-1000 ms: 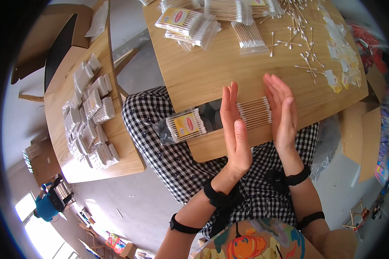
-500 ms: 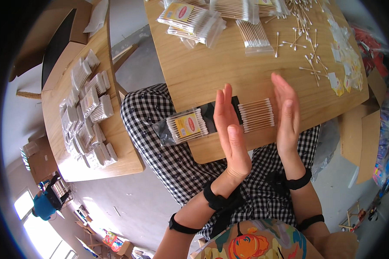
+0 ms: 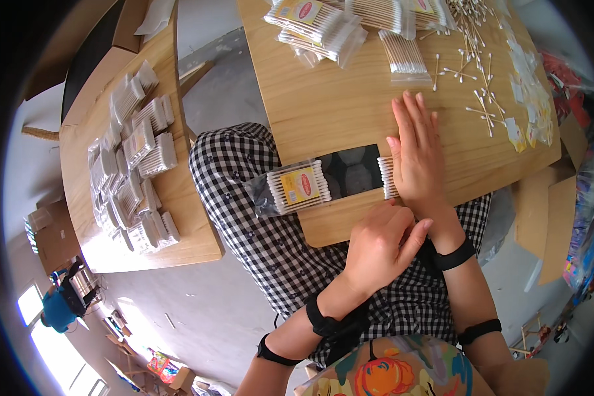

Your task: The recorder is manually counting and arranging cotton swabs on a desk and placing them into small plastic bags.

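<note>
A row of cotton swabs (image 3: 387,177) lies side by side on the table at the right end of a black strip (image 3: 354,173). My right hand (image 3: 418,158) lies flat over most of the row, fingers stretched out and held close together. At the lower ends of the swabs, by the table's front edge, my left hand (image 3: 384,245) has its fingers curled in and its thumb sticking out; I see nothing in it, though the fingertips are hidden. Left of the hands, a clear bag of cotton swabs with a yellow label (image 3: 299,187) rests on the strip's left end.
Filled swab bags (image 3: 317,26) are piled at the far side. Loose swabs (image 3: 472,59) lie scattered at the far right, beside empty labelled bags (image 3: 531,105). A second table (image 3: 198,247) on the left carries many filled packs (image 3: 135,158). A cardboard box (image 3: 531,211) stands at the right.
Both hands were upright with fingers stretched, on either side of the swab row. The right has come down flat over the row; the left has drawn nearer me and curled its fingers.
</note>
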Motion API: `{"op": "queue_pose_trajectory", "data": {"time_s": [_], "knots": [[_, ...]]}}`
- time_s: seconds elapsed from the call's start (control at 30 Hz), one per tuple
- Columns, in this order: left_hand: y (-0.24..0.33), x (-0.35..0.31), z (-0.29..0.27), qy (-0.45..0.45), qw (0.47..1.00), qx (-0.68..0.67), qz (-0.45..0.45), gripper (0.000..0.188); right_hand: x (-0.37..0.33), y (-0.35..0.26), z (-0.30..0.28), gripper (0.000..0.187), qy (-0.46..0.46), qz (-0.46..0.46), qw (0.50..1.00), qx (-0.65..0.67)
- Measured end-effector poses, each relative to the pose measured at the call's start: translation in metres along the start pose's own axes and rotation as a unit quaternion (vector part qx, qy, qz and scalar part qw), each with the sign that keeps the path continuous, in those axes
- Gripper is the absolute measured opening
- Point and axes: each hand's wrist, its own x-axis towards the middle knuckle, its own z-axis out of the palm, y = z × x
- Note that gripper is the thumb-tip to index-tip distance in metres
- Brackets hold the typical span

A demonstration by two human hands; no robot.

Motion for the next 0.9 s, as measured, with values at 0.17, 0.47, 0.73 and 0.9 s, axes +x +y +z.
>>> {"op": "queue_pose_trajectory", "data": {"time_s": [0.17,0.47,0.73,0.9], "knots": [[-0.007,0.003,0.004,0.01,0.999,0.032,0.035,0.027,0.0,0.002,0.0,0.053,-0.02,-0.018,1.0,-0.003],[-0.012,0.009,-0.025,0.119,0.991,0.052,0.041,0.038,0.004,-0.003,-0.005,0.051,-0.029,-0.022,0.999,-0.037],[-0.019,0.003,-0.004,-0.052,0.95,0.305,0.052,0.078,0.004,0.006,0.001,0.051,-0.018,-0.027,0.999,0.004],[-0.014,0.002,-0.006,-0.08,0.94,0.329,0.049,0.083,0.004,0.006,-0.002,0.052,-0.007,-0.028,0.999,0.042]]}}
